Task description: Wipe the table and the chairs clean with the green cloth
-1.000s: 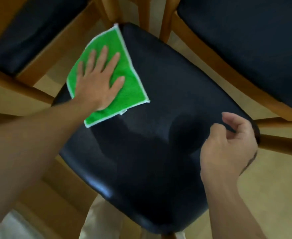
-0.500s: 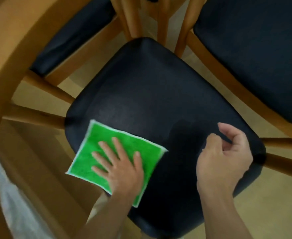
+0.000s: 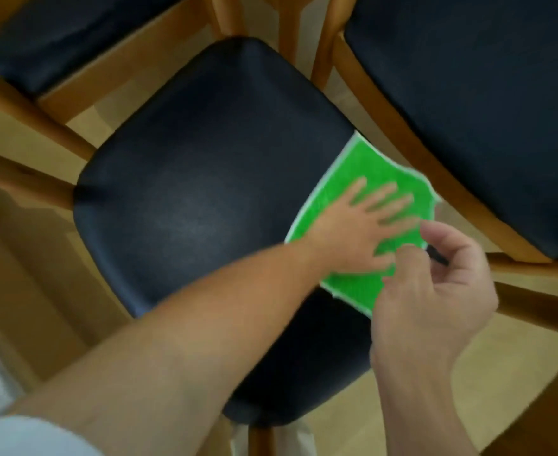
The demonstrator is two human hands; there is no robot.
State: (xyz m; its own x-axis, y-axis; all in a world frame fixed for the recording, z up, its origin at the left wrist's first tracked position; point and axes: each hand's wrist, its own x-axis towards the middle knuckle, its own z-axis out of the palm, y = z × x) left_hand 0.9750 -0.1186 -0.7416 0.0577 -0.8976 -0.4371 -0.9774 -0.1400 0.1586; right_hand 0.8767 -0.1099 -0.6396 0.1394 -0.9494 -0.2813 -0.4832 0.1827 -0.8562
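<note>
The green cloth [image 3: 353, 169] with a white border lies on the right edge of the black padded chair seat [image 3: 205, 179], part of it hanging past the edge. My left hand [image 3: 353, 232] presses flat on the cloth with fingers spread, the arm reaching across the seat from the lower left. My right hand [image 3: 435, 291] hovers just in front of the cloth's near corner, fingers curled loosely with nothing seen in them. It hides the seat's right corner.
A second black-seated wooden chair [image 3: 468, 93] stands close on the right, a third [image 3: 57, 37] at the upper left. Wooden legs and rails [image 3: 17, 172] surround the seat. Light wood floor [image 3: 435, 373] shows below.
My left hand has swept the cloth from the seat's near left corner across to its right edge. My right hand has stayed near the right corner, now overlapping the cloth.
</note>
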